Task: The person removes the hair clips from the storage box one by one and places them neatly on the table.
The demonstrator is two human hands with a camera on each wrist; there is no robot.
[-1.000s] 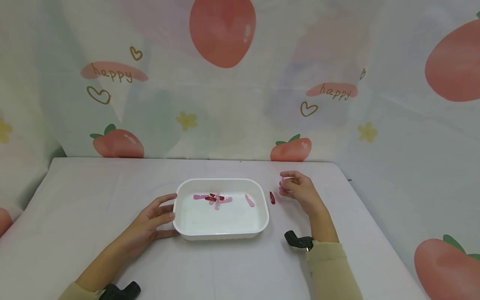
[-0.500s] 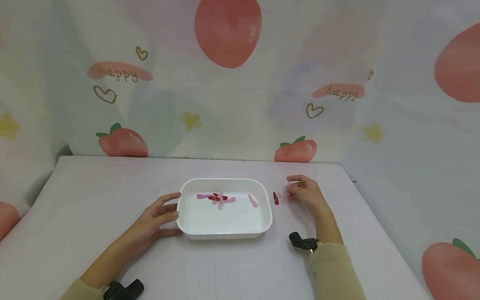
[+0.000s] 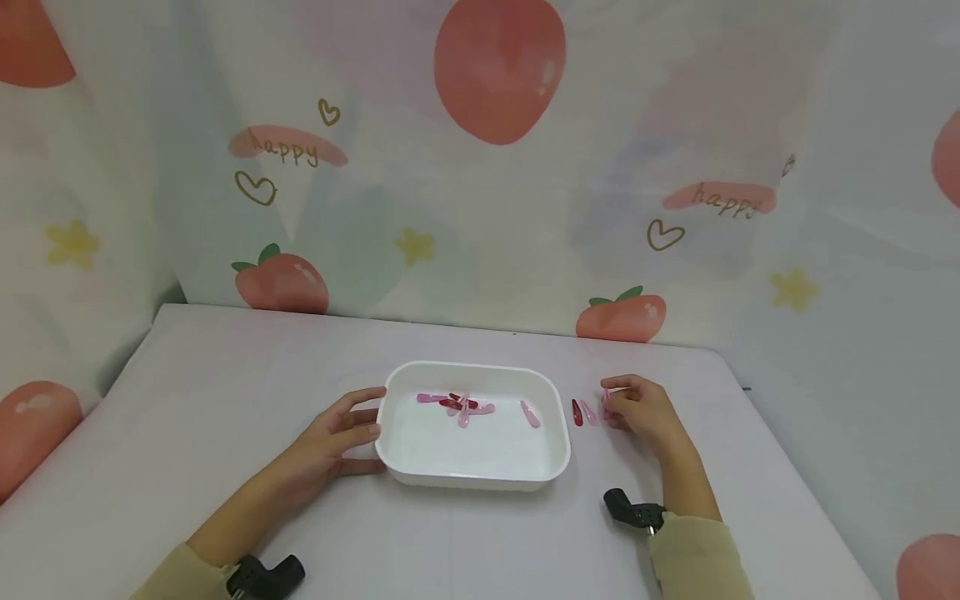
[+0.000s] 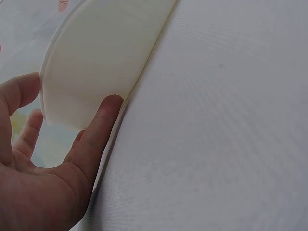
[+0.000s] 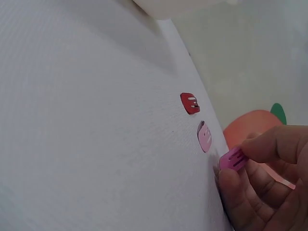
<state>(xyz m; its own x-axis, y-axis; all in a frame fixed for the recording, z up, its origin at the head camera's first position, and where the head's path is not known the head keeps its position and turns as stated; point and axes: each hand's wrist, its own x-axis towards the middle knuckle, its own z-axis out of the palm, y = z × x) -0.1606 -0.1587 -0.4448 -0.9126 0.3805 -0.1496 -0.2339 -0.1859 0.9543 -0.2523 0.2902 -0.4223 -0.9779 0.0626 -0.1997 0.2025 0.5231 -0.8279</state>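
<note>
A white rectangular tray (image 3: 474, 478) stands mid-table with several pink and red hair clips (image 3: 461, 405) inside. My left hand (image 3: 333, 435) rests straight-fingered against the tray's left wall (image 4: 96, 62), thumb on the table beside it. My right hand (image 3: 637, 408) lies to the right of the tray and pinches a pink hair clip (image 5: 232, 159) between thumb and forefinger, just above the cloth. A red clip (image 3: 577, 412) (image 5: 190, 103) and a pale pink clip (image 3: 589, 412) (image 5: 204, 136) lie on the table between the tray and that hand.
The table is covered by a white cloth (image 3: 225, 400). A peach-printed curtain (image 3: 480, 167) hangs behind and to both sides. Black wrist-camera mounts (image 3: 630, 510) sit at both cuffs.
The head camera has turned, shifting everything rightward in view. My right hand has come down closer to the table with the pink clip. The left hand stays on the tray.
</note>
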